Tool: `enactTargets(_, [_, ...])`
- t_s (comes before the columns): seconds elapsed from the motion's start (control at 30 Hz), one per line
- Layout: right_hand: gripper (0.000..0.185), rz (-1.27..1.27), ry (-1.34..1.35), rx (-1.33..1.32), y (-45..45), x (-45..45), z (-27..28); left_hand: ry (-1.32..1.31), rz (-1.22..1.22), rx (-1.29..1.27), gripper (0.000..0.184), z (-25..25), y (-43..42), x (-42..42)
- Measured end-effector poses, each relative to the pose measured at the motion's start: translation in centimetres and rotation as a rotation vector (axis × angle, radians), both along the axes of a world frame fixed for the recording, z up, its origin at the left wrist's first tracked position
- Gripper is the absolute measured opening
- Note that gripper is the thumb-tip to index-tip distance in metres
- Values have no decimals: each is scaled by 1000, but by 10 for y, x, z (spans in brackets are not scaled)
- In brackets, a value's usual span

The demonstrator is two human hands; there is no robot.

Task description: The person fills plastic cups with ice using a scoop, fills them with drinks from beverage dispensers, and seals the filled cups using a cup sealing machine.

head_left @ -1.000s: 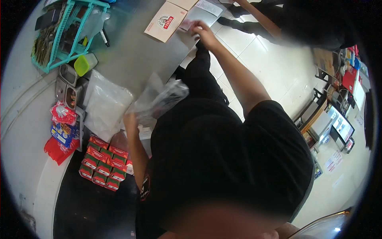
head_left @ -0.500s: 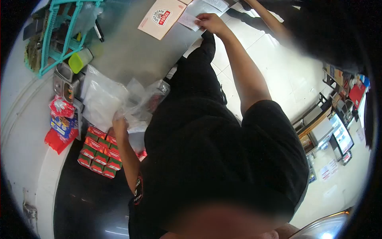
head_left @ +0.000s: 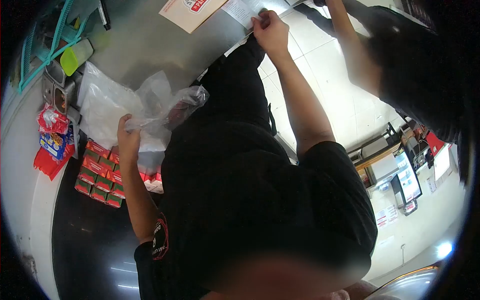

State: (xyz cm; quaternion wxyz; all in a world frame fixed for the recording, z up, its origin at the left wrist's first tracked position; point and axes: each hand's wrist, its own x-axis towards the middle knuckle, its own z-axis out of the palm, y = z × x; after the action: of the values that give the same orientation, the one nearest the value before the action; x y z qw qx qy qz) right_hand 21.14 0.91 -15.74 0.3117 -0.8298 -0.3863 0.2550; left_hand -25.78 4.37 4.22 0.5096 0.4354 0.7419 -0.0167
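Observation:
My left hand [head_left: 129, 136] is closed on a clear plastic bag [head_left: 155, 97], thumb and fingers pinching its near edge. The bag is crumpled and spread over a stack of white plastic bags [head_left: 102, 95] on the metal table. My right hand [head_left: 271, 31] is at the table's edge, its fingers bent and a little apart. Its thumb side is right at the end of a printed paper slip [head_left: 237, 12]; whether they touch is hard to see. Beside the slip lies a cardboard food box [head_left: 187, 12] with a red and white logo, partly cut off by the frame.
Small red and green boxes [head_left: 102, 172] are stacked at the left, near red and blue packets [head_left: 54, 145]. A yellow-green container [head_left: 75, 56], metal pans [head_left: 59, 90], a teal rack [head_left: 52, 47] and a marker [head_left: 104, 15] are at upper left. Another person's arm [head_left: 350, 45] is at upper right.
My right hand has drawn slightly off the paper slip, its fingers loosening. My left hand has turned a little, still on the clear bag. The whole view has shifted, and the other person appears farther into it.

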Motion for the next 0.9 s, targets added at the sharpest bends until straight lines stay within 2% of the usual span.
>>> enactTargets(0.13, [23,0,-279,-17,2,-24,11,38,-54,-83,42,7,-6,28])
enactTargets(0.2, [28,252,-111,53,-3,-53,37,25,-108,-88,42,7,-15,39])
enactTargets(0.23, [38,438,6,198,-5,-73,64,-25,72,-54,43,7,-22,49])
enactTargets(0.27, [57,630,287,225,-8,-89,82,-74,250,-20,44,9,-26,54])
enactTargets(0.3, [72,811,477,227,-14,-108,88,-74,252,-20,44,13,-25,55])
enactTargets(0.33, [77,894,601,141,-28,-127,89,-272,385,-108,47,20,-20,57])
enactTargets(0.37, [65,931,523,63,-34,-140,92,-473,514,-196,50,27,-14,59])
enactTargets(0.4, [65,935,518,67,-41,-147,84,-477,514,-189,50,36,-9,64])
enactTargets(0.47, [46,603,748,-145,-41,-160,68,-589,624,-171,41,53,-2,71])
enactTargets(0.5, [36,412,926,-213,-30,-154,76,-592,636,-142,41,53,0,64])
enactTargets(0.53, [26,216,1099,-284,-22,-144,88,-266,124,23,38,44,5,52])
enactTargets(0.57, [21,-45,1482,-135,-17,-133,80,80,-379,178,36,32,10,38])
enactTargets(0.6, [17,-320,1845,23,-10,-118,72,89,-359,207,36,12,8,21])
enactTargets(0.67, [18,-126,1808,-107,0,-109,105,77,27,288,31,-44,-10,-21])
enactTargets(0.7, [22,313,1451,-280,0,-117,139,74,43,318,31,-73,-13,-42])
enactTargets(0.73, [27,697,1029,-417,3,-123,162,-242,562,156,28,-103,-13,-61])
enactTargets(0.77, [27,714,1007,-401,7,-127,172,-575,1058,-39,26,-114,-8,-71])
enactTargets(0.83, [33,701,353,-349,5,-133,174,-660,1086,-49,23,-102,-6,-46])
enactTargets(0.87, [28,284,252,-130,-11,-137,101,-718,1115,-77,22,-96,-9,-29])
enactTargets(0.9, [23,128,314,-209,18,-120,123,-688,915,-48,22,-84,-14,-6])
